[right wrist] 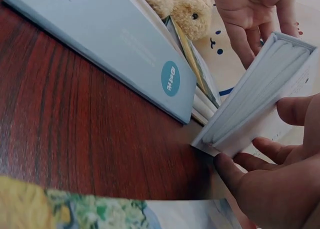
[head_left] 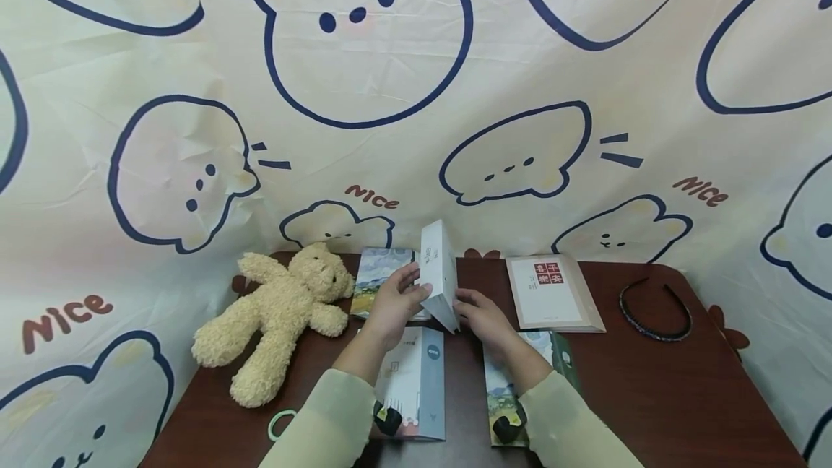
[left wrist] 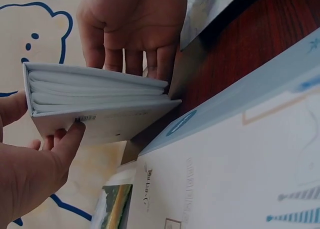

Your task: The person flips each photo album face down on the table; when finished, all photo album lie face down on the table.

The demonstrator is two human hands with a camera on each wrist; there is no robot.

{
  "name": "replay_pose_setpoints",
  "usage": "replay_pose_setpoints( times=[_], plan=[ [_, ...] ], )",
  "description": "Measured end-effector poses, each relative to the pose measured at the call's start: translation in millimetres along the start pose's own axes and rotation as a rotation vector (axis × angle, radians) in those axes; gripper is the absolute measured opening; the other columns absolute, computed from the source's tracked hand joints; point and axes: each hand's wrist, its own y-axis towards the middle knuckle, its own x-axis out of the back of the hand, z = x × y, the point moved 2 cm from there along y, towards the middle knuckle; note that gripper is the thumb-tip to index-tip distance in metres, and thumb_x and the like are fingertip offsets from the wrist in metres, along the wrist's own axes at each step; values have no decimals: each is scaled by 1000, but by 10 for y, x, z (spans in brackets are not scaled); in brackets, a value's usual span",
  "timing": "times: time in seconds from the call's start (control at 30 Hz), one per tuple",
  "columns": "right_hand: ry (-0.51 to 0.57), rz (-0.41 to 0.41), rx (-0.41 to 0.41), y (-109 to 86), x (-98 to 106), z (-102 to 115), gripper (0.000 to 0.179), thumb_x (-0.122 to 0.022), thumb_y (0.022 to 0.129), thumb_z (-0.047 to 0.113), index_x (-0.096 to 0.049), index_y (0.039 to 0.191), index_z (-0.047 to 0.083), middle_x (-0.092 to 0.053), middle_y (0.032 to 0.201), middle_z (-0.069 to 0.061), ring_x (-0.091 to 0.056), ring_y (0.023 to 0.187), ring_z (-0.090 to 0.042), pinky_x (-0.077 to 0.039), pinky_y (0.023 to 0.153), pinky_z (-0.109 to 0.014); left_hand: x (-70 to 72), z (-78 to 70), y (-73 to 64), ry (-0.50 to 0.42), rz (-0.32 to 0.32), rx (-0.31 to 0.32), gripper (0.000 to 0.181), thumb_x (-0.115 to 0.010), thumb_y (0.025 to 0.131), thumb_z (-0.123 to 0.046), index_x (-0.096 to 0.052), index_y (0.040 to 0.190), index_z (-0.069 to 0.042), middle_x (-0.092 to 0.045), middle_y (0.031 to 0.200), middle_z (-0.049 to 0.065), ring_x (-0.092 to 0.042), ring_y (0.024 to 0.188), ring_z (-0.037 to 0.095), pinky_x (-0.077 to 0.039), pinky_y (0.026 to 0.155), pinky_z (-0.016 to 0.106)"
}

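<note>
You are holding the white book [head_left: 437, 266] tilted up above the worktop [head_left: 650, 396], its page edges fanning slightly. Your left hand [head_left: 393, 305] is gripping it, thumb pressing one cover; your right hand [head_left: 487, 320] is touching the opposite cover with fingers mostly extended.

A barcode [left wrist: 85, 118] is showing beside your left thumb, while the small print on the white book is staying too fine to read. To its right, the cream-edged book [head_left: 552, 302] is displaying four red-boxed characters, 平安喜樂. Just below and left of it, the blue-and-white book [head_left: 411, 360] is carrying a teal label [right wrist: 170, 79] whose lettering is blurring. Above it, the backdrop [head_left: 390, 78] is repeating "Nice".

Behind it on the left, a landscape-covered book [head_left: 383, 266] is lying partly hidden; nearer you and to its right, a green-edged book [head_left: 507, 399] is lying under your forearm. The plush bear [head_left: 286, 309] is bounding its left side, and the headband [head_left: 656, 336] is lying well to its right.

For moving, dark wood is running from below the white book toward you, and another strip is separating it from the cream-edged book. The worktop's far edge is passing close behind it.
</note>
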Motion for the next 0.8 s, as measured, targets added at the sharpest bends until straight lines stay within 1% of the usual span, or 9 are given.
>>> replay_pose_setpoints(
  times=[0.13, 0.4, 0.6, 0.67, 0.8],
  plan=[
    [10, 14, -5, -3, -24, -2, 53, -56, 106, 33, -49, 151, 5, -50, 152, -19, -57, 131, -40, -39, 114, -57, 5, -11, -11, 27, -1, -9, 62, -73, 98, -15, -47, 155, -12, -46, 156, 12, -46, 142, 33, -47, 110, 50],
    [60, 45, -4, 2, -55, 7, 54, -55, 107, 33, -48, 152, 5, -55, 147, -15, -57, 131, -39, -36, 117, -56, -10, -28, -26, 83, 1, -34, 62, -74, 99, -21, -48, 155, -13, -47, 156, 12, -47, 142, 34, -47, 110, 52],
    [107, 46, -1, -16, -30, 81, 54, -52, 108, 34, -46, 154, 6, -58, 142, -15, -59, 129, -34, -37, 117, -55, -54, -40, -42, 131, 10, -51, 62, -73, 100, -24, -48, 156, -17, -47, 157, 9, -48, 141, 31, -47, 110, 47],
    [122, 49, 6, -34, -19, 116, 53, -51, 109, 35, -46, 154, 7, -59, 141, -15, -59, 129, -33, -38, 116, -55, -73, -48, -57, 143, 11, -53, 62, -73, 99, -25, -48, 156, -18, -47, 158, 8, -47, 142, 31, -46, 111, 48],
    [160, 59, 45, -74, 30, 203, 54, -50, 110, 36, -44, 155, 7, -58, 143, -16, -57, 131, -34, -38, 116, -55, -127, -55, -79, 158, 16, -63, 62, -73, 99, -26, -49, 156, -20, -48, 157, 7, -47, 142, 31, -44, 112, 52]
  ],
)
